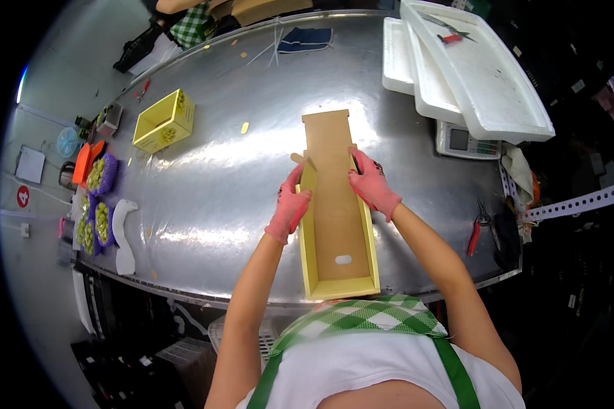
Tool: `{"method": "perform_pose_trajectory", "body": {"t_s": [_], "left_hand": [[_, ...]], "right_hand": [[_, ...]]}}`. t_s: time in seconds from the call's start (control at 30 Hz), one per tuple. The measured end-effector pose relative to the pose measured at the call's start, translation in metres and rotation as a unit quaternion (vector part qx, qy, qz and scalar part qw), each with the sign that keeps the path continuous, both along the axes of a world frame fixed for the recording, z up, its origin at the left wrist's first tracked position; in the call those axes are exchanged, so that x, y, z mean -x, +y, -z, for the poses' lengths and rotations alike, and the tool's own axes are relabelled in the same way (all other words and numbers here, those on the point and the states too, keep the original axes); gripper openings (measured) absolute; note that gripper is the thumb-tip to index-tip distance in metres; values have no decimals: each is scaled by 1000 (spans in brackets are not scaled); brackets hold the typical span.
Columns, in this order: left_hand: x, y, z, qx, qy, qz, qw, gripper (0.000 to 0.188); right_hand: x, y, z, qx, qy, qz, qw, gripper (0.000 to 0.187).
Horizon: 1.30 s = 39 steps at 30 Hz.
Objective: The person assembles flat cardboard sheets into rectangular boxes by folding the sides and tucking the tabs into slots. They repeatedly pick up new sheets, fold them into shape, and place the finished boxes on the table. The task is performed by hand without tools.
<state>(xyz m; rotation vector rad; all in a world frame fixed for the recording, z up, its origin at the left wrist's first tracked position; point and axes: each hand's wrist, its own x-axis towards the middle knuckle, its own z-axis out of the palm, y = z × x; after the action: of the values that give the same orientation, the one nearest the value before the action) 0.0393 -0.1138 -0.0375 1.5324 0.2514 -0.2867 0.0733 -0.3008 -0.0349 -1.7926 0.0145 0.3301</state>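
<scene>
In front of me lies a partly folded cardboard box [335,232], brown inside and yellow on its walls. Its near end and long sides stand up, while the far end panel lies flat. My left hand [291,206], in a pink glove, grips the left wall, where a small flap sticks out. On the opposite wall my right hand [373,183], gloved the same way, pinches the edge near the far end. An oval hand hole [343,260] shows in the brown board close to me.
A finished yellow box [164,123] stands at the left, near bunches of green grapes [102,221] in purple netting. White foam trays [481,75] are stacked on a scale [465,142] at the right. Red-handled pruning shears [476,232] lie by the right edge.
</scene>
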Motion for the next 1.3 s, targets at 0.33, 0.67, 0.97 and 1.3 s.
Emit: {"method": "perform_pose_trajectory", "body": {"t_s": [0.33,0.67,0.97,1.3], "left_hand": [[25,14,-56,-308,-77,253,914,47],[47,-6,-26,-339,-366,118,859,15],[50,-14,-57,-582,-245,220,743,13],[34,2,-2,-423,-285,105,854,15]], "right_hand": [[25,-10,-1,-112,-27,-272,955,26],[50,20,-7,82,-323,-84,939,57],[-36,11,3,-301,171,-73,935,62],[2,-7,-14,-98,-42,-235,966,42]]}}
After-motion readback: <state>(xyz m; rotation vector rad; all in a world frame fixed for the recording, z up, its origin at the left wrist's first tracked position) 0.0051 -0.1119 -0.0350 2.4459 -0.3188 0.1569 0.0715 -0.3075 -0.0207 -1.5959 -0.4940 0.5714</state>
